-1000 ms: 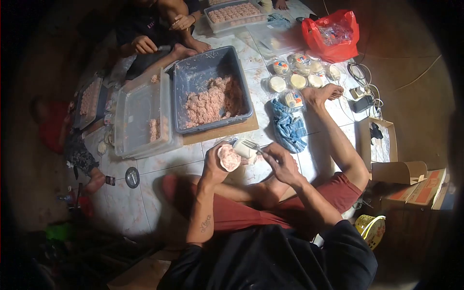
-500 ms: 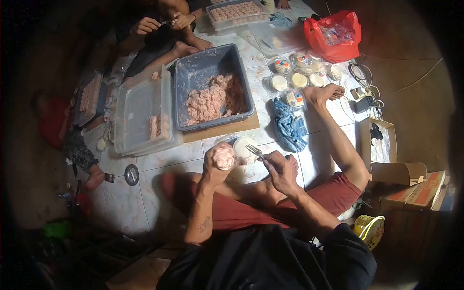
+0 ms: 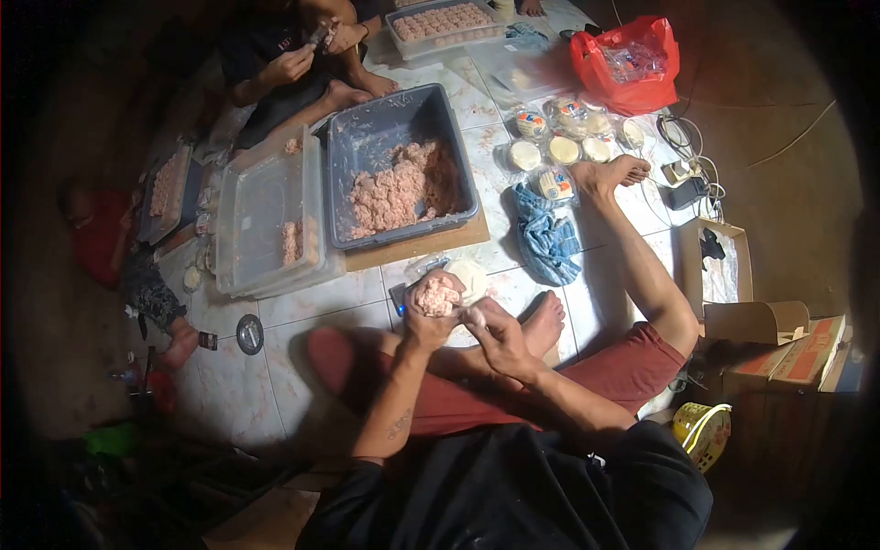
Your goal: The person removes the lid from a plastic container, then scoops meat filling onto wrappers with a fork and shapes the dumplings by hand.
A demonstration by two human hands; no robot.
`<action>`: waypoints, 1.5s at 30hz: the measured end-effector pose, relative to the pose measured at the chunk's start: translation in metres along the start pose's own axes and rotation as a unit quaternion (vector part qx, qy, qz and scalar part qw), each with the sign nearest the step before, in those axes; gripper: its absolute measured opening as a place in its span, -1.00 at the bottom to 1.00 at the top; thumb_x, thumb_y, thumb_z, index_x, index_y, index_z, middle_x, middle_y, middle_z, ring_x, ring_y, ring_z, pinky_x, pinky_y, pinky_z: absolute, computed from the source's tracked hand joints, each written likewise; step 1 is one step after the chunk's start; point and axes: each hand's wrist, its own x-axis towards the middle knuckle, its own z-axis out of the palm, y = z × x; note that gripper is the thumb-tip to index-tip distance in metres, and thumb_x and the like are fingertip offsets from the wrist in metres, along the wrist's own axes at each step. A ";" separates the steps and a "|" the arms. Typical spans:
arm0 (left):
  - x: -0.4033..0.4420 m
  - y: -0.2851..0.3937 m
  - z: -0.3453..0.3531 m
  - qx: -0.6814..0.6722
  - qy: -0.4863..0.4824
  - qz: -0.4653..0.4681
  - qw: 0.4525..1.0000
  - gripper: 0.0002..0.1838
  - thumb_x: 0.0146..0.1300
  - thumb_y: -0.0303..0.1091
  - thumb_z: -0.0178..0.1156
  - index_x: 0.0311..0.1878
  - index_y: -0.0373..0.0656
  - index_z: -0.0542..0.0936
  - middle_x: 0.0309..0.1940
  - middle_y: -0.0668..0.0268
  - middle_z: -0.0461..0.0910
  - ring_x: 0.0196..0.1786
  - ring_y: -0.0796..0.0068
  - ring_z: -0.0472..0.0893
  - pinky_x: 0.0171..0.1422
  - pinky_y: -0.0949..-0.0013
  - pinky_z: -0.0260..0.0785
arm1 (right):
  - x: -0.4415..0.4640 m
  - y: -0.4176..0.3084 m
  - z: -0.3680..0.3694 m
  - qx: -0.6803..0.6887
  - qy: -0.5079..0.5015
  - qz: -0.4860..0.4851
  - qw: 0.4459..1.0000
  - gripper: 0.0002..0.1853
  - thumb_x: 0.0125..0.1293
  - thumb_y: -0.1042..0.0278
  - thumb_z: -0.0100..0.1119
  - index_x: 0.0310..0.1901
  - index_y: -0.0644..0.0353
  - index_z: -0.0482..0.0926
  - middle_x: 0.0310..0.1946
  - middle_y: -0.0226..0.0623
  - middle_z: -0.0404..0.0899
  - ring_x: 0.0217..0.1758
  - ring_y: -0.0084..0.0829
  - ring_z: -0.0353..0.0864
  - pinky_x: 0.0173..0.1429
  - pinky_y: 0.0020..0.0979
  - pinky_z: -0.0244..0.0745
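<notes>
My left hand (image 3: 423, 328) is cupped around a lump of pink minced meat (image 3: 438, 296). Whether a wrapper lies beneath the meat I cannot tell. Close on its right, my right hand (image 3: 507, 346) is closed around a fork, which is mostly hidden now; its end reaches toward the edge of the meat. Just beyond both hands a stack of round pale wrappers (image 3: 468, 279) lies on the tiled floor. Further off stands a grey tub (image 3: 341, 206) holding a large mound of minced meat (image 3: 394, 192).
Left of the tub is a clear plastic container (image 3: 261, 211) with a few meat pieces. A blue cloth (image 3: 547, 240), packs of round wrappers (image 3: 555, 186) and a red bag (image 3: 632, 78) are to the right. Another person's hands (image 3: 291, 64) work at the top left.
My right hand has moved left and turned, bringing the fork against the left hand. The meat in my left hand now looks looser and lumpier, and that hand has shifted slightly right.
</notes>
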 end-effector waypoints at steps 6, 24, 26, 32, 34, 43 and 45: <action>0.001 0.002 -0.008 -0.206 0.035 -0.072 0.975 -0.50 0.04 -0.55 0.56 0.01 -0.24 0.50 -0.25 0.34 0.58 -0.23 0.62 0.53 -0.09 0.46 0.61 | 0.004 -0.047 -0.028 -0.243 0.080 -0.025 0.966 -0.72 0.29 0.72 0.18 0.00 0.29 0.68 -0.27 -0.11 0.52 -0.23 -0.26 0.55 -0.16 -0.36 0.44; 0.011 0.037 -0.028 -0.042 0.027 -0.036 0.998 -0.53 -0.07 -0.48 0.65 -0.19 -0.18 0.52 -0.29 0.39 0.52 -0.26 0.61 0.53 -0.20 0.53 0.50 | -0.010 -0.026 -0.027 -0.124 0.037 -0.029 0.991 -0.80 0.39 0.65 0.15 -0.01 0.34 0.67 -0.28 -0.20 0.53 -0.30 -0.37 0.51 -0.24 -0.41 0.39; 0.010 0.030 -0.021 -0.079 0.016 -0.114 0.990 -0.50 -0.10 -0.39 0.69 -0.22 -0.19 0.51 -0.33 0.42 0.53 -0.30 0.63 0.50 -0.17 0.50 0.46 | -0.010 -0.020 -0.020 -0.085 0.033 -0.050 0.995 -0.81 0.40 0.63 0.16 -0.01 0.34 0.67 -0.28 -0.21 0.54 -0.30 -0.39 0.50 -0.24 -0.42 0.39; 0.012 0.005 0.003 0.142 0.056 -0.095 0.984 -0.46 -0.15 -0.27 0.73 -0.26 -0.20 0.53 -0.38 0.45 0.50 -0.31 0.68 0.45 -0.31 0.52 0.35 | 0.008 -0.023 0.014 -0.273 0.075 -0.018 0.959 -0.64 0.26 0.74 0.13 0.09 0.34 0.61 -0.21 -0.06 0.50 -0.23 -0.17 0.53 -0.11 -0.26 0.46; 0.018 0.013 -0.006 0.005 0.066 -0.033 0.997 -0.46 -0.18 -0.30 0.74 -0.26 -0.20 0.54 -0.36 0.43 0.52 -0.30 0.67 0.46 -0.21 0.53 0.39 | 0.011 -0.052 0.002 -0.346 0.056 -0.046 0.936 -0.60 0.23 0.69 0.17 0.11 0.24 0.62 -0.30 -0.11 0.52 -0.30 -0.09 0.50 -0.12 -0.21 0.39; 0.027 0.016 -0.015 0.382 0.003 -0.123 0.916 -0.54 0.01 -0.20 0.64 -0.21 -0.22 0.57 -0.32 0.21 0.70 -0.36 0.29 0.65 -0.13 0.29 0.56 | 0.002 -0.062 -0.020 -0.465 0.014 0.054 0.884 -0.67 0.34 0.40 -0.10 0.04 0.12 0.61 -0.11 -0.12 0.54 -0.17 0.04 0.52 0.21 -0.04 0.29; 0.026 0.035 -0.023 0.300 0.036 -0.086 0.949 -0.50 -0.04 -0.14 0.66 -0.18 -0.18 0.59 -0.33 0.22 0.70 -0.33 0.27 0.69 -0.15 0.24 0.56 | 0.005 -0.093 -0.030 -0.329 0.019 0.081 0.941 -0.79 0.23 0.65 0.07 -0.11 0.28 0.59 -0.33 -0.04 0.54 -0.25 -0.03 0.54 0.10 -0.12 0.40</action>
